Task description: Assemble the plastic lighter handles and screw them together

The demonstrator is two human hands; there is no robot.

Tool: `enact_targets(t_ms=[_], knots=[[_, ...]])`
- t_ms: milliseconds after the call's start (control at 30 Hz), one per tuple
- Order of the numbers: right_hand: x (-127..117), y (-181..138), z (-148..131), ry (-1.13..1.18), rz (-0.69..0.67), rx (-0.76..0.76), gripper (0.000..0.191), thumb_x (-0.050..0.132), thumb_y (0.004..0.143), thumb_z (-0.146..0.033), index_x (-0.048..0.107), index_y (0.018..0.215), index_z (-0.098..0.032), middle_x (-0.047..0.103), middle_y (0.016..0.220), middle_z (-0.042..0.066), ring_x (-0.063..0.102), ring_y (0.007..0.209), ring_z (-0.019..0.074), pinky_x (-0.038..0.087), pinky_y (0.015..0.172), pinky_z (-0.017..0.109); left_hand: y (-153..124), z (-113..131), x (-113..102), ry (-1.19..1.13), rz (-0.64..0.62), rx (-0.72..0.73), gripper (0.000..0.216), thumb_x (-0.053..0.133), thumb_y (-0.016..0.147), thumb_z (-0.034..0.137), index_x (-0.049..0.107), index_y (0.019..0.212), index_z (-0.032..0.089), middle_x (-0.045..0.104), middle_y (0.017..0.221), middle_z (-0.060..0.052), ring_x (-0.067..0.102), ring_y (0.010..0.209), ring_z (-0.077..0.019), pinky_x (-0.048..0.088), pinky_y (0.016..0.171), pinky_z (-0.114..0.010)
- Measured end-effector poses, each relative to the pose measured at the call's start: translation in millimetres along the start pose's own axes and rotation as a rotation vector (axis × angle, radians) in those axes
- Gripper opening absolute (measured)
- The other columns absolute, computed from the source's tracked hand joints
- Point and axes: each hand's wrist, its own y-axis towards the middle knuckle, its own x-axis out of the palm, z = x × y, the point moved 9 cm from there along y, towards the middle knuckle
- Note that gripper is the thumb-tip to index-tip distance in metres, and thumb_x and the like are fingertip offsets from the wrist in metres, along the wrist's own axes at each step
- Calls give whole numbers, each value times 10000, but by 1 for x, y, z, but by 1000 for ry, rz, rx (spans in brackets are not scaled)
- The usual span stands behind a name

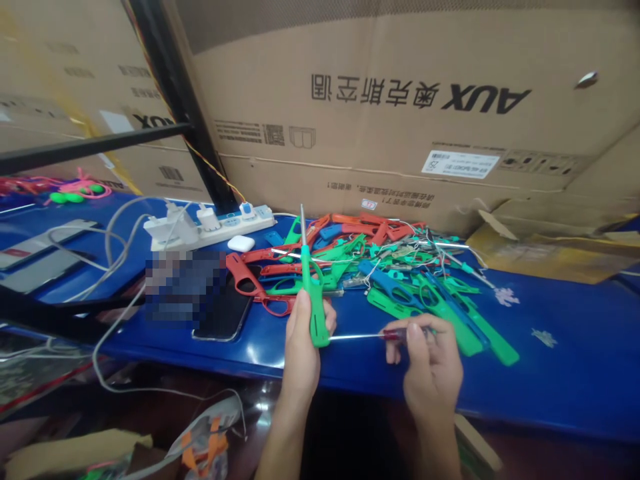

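Observation:
My left hand (301, 333) is closed around a green long-necked gas lighter (318, 320), whose metal tube points up and away. In my right hand (434, 363) is a screwdriver (395, 335) with a dark red handle, its shaft lying level and its tip at the lower end of the lighter's handle. Whether the tip sits in a screw or a seam is too small to tell. Just beyond both hands lies a heap of red, green and blue lighter casings (350, 260), mixed with thin metal tubes and wires.
A white power strip (225, 227) with chargers and cables stands at the back left. Near it lie a white earbud case (241, 243) and a dark phone (225, 313). A big cardboard box (375, 133) rises behind the blue table (575, 373). Black rack bars (100, 143) cross the left side.

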Motion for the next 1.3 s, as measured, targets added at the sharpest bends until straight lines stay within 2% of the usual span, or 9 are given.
enact_targets(t_ms=[200,433,633,800,933,1100,1200,1300], knots=[[1,-1,0,-36,-17,-36,81,549,1039,-287,558,986,-227,734,797,-2,615,505,95,497,493,230,0,2,0,0,19,14,397,581,985,559,564,848,186,476,593,34,367,535,-99,292,512,-220],[4,-2,2,-30,-43,-8,67,551,1037,-287,554,1000,-231,740,814,5,607,521,92,490,504,230,-1,4,0,44,27,12,404,580,983,558,533,820,191,471,592,36,360,524,-97,276,498,-222],[2,-3,3,-73,-50,-17,79,552,1032,-292,598,1032,-227,736,826,5,601,539,95,497,525,236,-1,3,0,126,13,40,422,497,1019,567,529,829,192,471,616,29,363,556,-113,287,527,-243],[-2,-2,4,-67,-23,-31,46,601,1016,-255,624,1049,-234,764,933,16,642,614,88,524,558,219,-4,-1,2,243,-36,52,417,448,1041,572,501,841,210,478,668,27,370,601,-126,312,576,-252],[-1,-4,3,-71,-50,-36,204,618,1006,-244,672,1201,-265,776,1012,25,677,669,104,550,562,230,-5,-2,2,282,-53,58,426,409,1058,564,488,832,212,477,695,21,375,622,-131,320,597,-261],[4,-8,1,65,-155,-14,394,537,1037,-228,592,1412,-335,770,1120,47,710,716,136,576,557,277,-3,-1,-1,282,-28,67,439,418,1054,568,495,816,208,478,701,19,388,628,-130,324,598,-259],[1,-8,3,7,-141,-6,415,584,1011,-226,602,1410,-338,781,1021,22,623,536,92,530,468,250,-3,0,-1,266,-29,74,427,413,1056,563,495,830,211,484,689,22,387,618,-130,319,583,-257],[-7,-6,5,-152,-48,-18,319,679,955,-242,704,1267,-304,745,821,-22,544,470,73,468,431,221,-4,-3,1,255,-47,55,403,413,1060,548,513,861,211,493,691,23,395,616,-128,326,577,-253]])
